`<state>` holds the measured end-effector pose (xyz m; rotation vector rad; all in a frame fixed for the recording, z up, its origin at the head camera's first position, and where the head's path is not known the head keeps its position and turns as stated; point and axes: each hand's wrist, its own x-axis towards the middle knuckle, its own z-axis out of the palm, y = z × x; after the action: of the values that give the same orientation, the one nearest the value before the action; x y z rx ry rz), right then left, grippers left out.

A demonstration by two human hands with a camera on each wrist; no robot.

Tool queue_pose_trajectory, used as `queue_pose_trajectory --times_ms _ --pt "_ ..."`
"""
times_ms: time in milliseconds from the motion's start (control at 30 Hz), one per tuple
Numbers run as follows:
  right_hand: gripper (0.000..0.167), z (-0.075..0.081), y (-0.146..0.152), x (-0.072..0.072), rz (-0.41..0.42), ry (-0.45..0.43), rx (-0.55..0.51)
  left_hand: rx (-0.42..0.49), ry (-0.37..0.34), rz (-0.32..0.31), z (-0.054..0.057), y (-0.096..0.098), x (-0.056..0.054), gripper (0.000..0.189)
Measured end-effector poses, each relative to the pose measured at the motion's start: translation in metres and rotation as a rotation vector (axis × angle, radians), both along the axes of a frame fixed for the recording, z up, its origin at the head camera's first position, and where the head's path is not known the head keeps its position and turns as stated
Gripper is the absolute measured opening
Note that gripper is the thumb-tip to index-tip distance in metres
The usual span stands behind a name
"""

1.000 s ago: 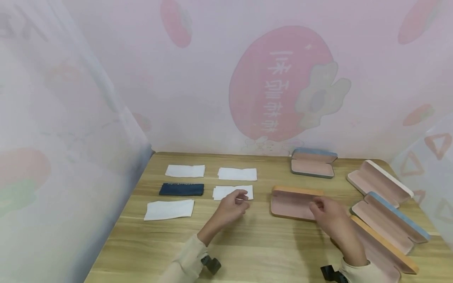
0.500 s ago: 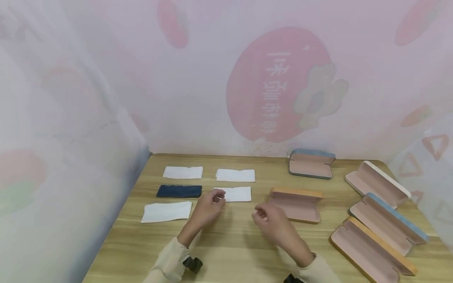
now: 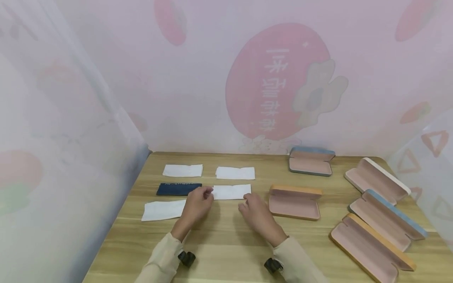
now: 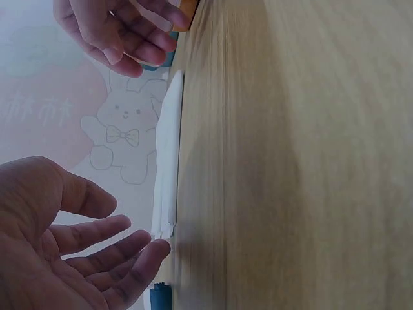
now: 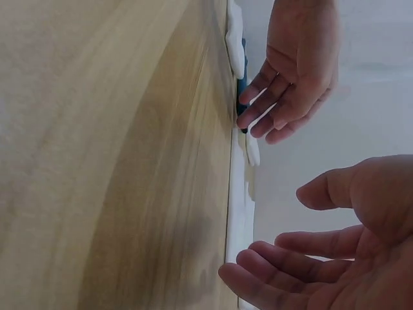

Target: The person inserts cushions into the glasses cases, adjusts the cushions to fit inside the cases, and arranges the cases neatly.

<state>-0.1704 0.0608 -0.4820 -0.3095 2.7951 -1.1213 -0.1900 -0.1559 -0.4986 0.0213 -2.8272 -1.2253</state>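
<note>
A white folded cloth (image 3: pixel 231 192) lies flat between my two hands. My left hand (image 3: pixel 196 204) is at its left end, fingers loosely bent, holding nothing; in the left wrist view its fingertips (image 4: pixel 158 248) come right up to the cloth's end. My right hand (image 3: pixel 257 214) hovers by the right end, also holding nothing, its fingers spread a little in the right wrist view. Beside my left hand are a dark blue folded cloth (image 3: pixel 177 189) and another white cloth (image 3: pixel 162 210), whose right end the hand covers. Right of my right hand stands an orange glasses case (image 3: pixel 295 206), lid raised.
Two more white cloths (image 3: pixel 183 170) lie at the back left. A grey-blue glasses case (image 3: pixel 310 166) stands at the back. Along the right are a white case (image 3: pixel 371 184), a blue one (image 3: pixel 382 224) and another orange one (image 3: pixel 364 249), all lids up.
My right hand has moved left, away from the orange glasses case, to the white cloth's right end. My left hand has shifted left to the cloth's other end. Cloths and cases stay put.
</note>
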Motion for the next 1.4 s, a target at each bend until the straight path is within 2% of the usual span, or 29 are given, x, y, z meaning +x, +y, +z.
queue_pose_trajectory --times_ms 167,267,467,533,600,700,767,867,1067,1400 --pt "0.041 0.0 -0.005 -0.012 -0.055 -0.005 0.032 -0.045 0.011 -0.001 -0.002 0.0 -0.008 0.027" --pt "0.042 0.001 -0.008 -0.018 -0.066 0.007 0.07 -0.048 -0.013 0.009 -0.003 0.0 -0.014 0.029" --pt "0.031 -0.002 -0.01 -0.029 -0.091 -0.015 0.16 -0.097 -0.044 0.02 -0.006 0.002 -0.022 0.032" --pt "0.027 -0.005 -0.01 -0.033 -0.101 -0.038 0.16 -0.128 -0.044 0.009 -0.007 0.004 -0.023 0.02" --pt "0.024 -0.007 -0.01 -0.036 -0.103 -0.046 0.165 -0.168 -0.029 -0.004 -0.008 0.006 -0.024 0.016" --pt "0.023 -0.011 -0.009 -0.04 -0.105 -0.018 0.195 -0.235 -0.004 -0.02 -0.008 0.01 -0.025 0.031" --pt "0.024 -0.014 -0.01 -0.043 -0.112 0.007 0.243 -0.278 0.01 -0.018 -0.009 0.013 -0.025 0.029" --pt "0.026 -0.017 -0.013 -0.049 -0.145 0.0 0.295 -0.314 0.008 -0.005 -0.011 0.017 -0.025 0.022" --pt "0.024 -0.02 -0.017 -0.056 -0.196 -0.071 0.324 -0.352 0.019 0.027 -0.012 0.022 -0.023 0.018" --pt "0.017 -0.021 -0.019 -0.058 -0.176 -0.07 0.339 -0.401 0.099 0.04 -0.016 0.023 -0.022 0.023"
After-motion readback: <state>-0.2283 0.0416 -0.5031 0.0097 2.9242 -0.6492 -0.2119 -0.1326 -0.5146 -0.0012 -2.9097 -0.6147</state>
